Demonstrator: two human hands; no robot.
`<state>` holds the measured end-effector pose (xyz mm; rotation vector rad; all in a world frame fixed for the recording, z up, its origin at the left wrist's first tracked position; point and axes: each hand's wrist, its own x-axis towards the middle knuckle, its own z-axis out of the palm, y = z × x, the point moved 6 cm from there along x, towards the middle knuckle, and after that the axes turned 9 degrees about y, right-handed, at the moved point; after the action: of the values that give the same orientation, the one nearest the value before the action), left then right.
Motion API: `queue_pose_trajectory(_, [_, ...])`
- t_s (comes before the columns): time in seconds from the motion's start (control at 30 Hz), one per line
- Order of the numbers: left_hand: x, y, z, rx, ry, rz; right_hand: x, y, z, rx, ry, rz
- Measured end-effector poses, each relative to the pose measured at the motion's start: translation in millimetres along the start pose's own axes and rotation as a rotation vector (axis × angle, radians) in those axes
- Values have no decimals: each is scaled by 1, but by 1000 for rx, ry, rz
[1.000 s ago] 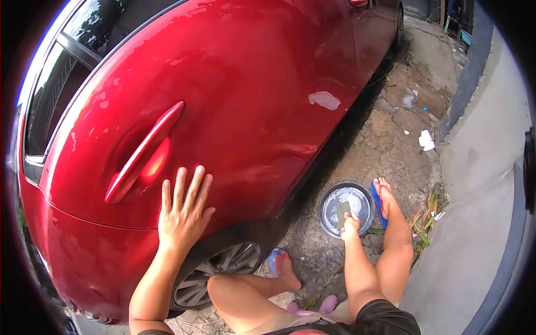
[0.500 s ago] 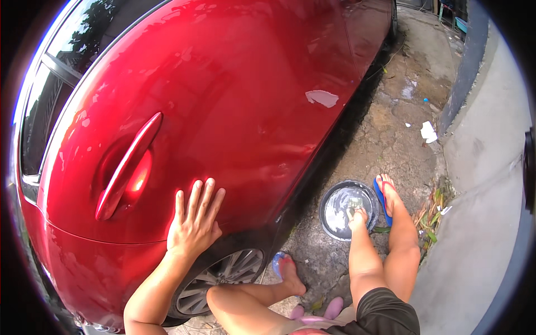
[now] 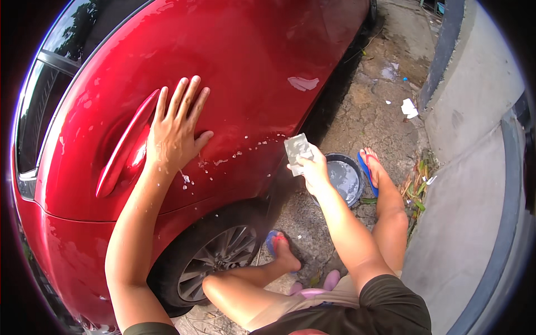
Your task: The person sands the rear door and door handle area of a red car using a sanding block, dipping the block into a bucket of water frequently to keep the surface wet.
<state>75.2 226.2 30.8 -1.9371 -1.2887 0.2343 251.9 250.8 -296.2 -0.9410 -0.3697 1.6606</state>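
Observation:
The red car's rear door [image 3: 240, 72] fills the left and middle of the view. My left hand [image 3: 176, 128] rests on its panel, fingers spread, just right of the door handle [image 3: 125, 146]; its wrist looks wet. My right hand [image 3: 314, 170] grips a clear, squarish plastic container [image 3: 297, 147], tilted toward the car. Flying water drops [image 3: 223, 162] stretch from near the container to my left wrist. Below my right hand on the ground stands a dark round basin [image 3: 362, 188] of cloudy water, partly hidden by that hand and forearm.
The car's rear wheel [image 3: 220, 259] is beside my bent left leg. My right foot, in a blue flip-flop [image 3: 367, 174], is next to the basin. A grey wall [image 3: 474, 184] runs along the right, with dry leaves [image 3: 416, 187] and a white scrap [image 3: 409, 108] near its foot.
My right hand has risen out of the basin with the container, and water now flies across the door. My left hand has moved up the panel, closer to the handle.

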Motion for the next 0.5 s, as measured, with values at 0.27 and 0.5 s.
queue_pose_trajectory(0.27, [-14,131,125,202,-293,391,15,119,-223,-83,747,108])
queue_pose_trajectory(0.5, [-147,208,175,251,-505,747,57,91,-217,-1039,480,-477])
